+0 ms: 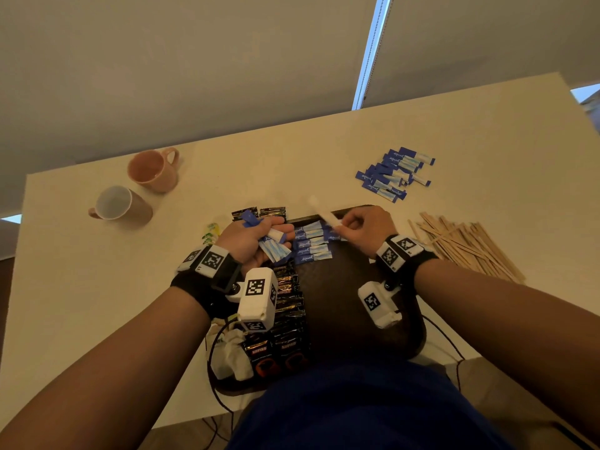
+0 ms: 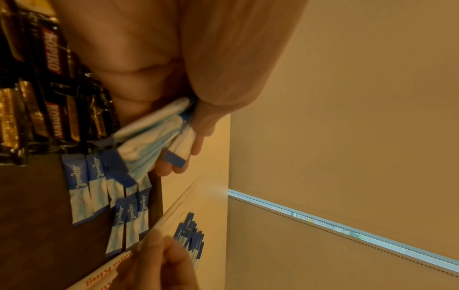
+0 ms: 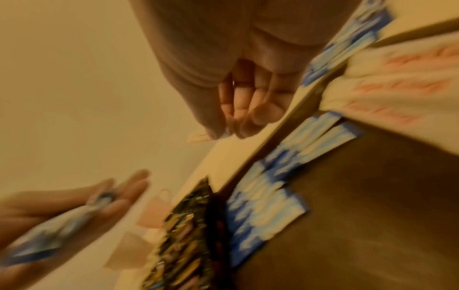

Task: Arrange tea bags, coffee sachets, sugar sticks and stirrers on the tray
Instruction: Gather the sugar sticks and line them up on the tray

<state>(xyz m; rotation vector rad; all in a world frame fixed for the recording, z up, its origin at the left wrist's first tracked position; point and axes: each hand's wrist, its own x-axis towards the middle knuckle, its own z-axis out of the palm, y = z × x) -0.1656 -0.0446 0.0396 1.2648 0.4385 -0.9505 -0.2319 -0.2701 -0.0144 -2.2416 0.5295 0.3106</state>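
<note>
My left hand [image 1: 256,238] grips a bundle of blue-and-white sugar sticks [image 2: 149,141] over the far left corner of the dark brown tray [image 1: 350,303]. My right hand [image 1: 360,228] pinches the near end of a long white stick with orange print [image 1: 324,216], which slants up to the left over the tray's far edge. Rows of blue sugar sticks [image 1: 313,243] lie flat at the far end of the tray. Black coffee sachets [image 1: 289,297] line its left side. White tea bags [image 1: 230,355] sit at its near left corner.
A loose pile of blue sugar sticks [image 1: 394,173] lies on the table beyond the tray, to the right. Wooden stirrers [image 1: 467,245] are heaped right of the tray. Two mugs [image 1: 152,170] [image 1: 120,204] stand far left. Two coffee sachets [image 1: 259,212] lie beyond the tray.
</note>
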